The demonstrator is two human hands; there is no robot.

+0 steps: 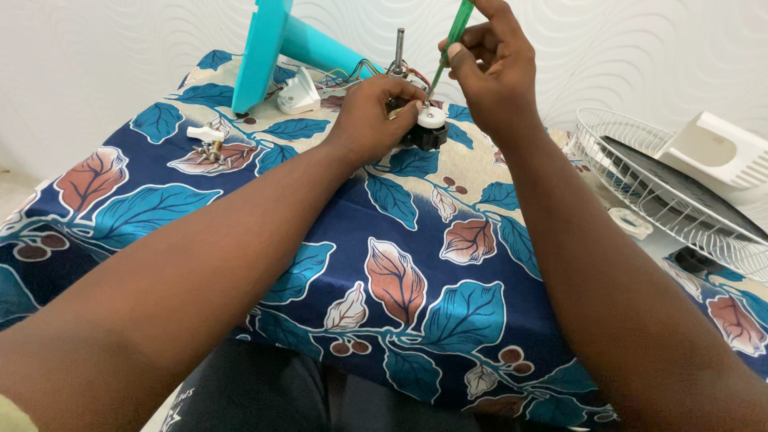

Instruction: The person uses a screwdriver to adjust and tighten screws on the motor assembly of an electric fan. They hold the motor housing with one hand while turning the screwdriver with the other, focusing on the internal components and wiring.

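Here left hand (372, 112) steadies fan motor (420, 128); right hand (488, 68) apparently pinches green screwdriver (450, 44).

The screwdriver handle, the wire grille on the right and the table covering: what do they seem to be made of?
The screwdriver handle looks like translucent green plastic, glossy and see-through at its edges. The wire grille seems to be metal wire with a white coating, judging by its thin, even rods. The table covering appears to be printed woven cloth, matte, with soft folds at its edges and a leaf pattern.
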